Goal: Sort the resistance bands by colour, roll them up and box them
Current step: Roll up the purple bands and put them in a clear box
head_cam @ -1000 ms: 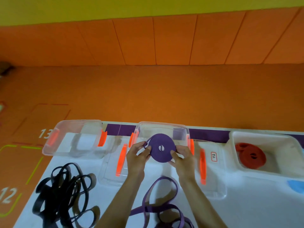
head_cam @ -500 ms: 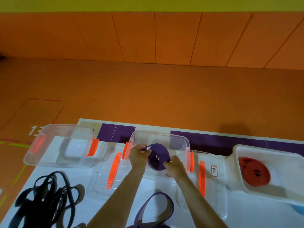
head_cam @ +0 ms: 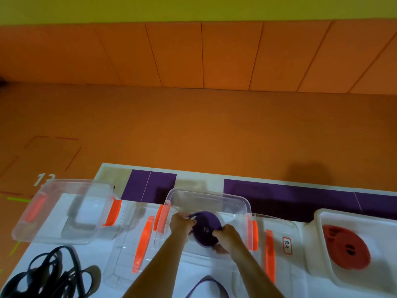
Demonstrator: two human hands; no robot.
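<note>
Head view: you are holding the purple roll (head_cam: 206,227) low inside the middle clear box (head_cam: 207,193). Your left hand (head_cam: 182,224) and right hand (head_cam: 225,236) are each pinching an opposite edge, likely so the coil is not springing open. Three boxes are standing in a row, with the left clear box (head_cam: 71,183) and the white box (head_cam: 343,215), which is carrying red rolls (head_cam: 348,247), seemingly two. One loose purple band (head_cam: 206,283) and a black tangle (head_cam: 43,276), uncountable, are waiting nearby.

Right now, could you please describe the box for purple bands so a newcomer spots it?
On the white table, three boxes line the purple strip. It is the middle clear box. Only there do the left hand and right hand hold a purple roll; the other clear box lacks one, and the white box holds red rolls.
</note>
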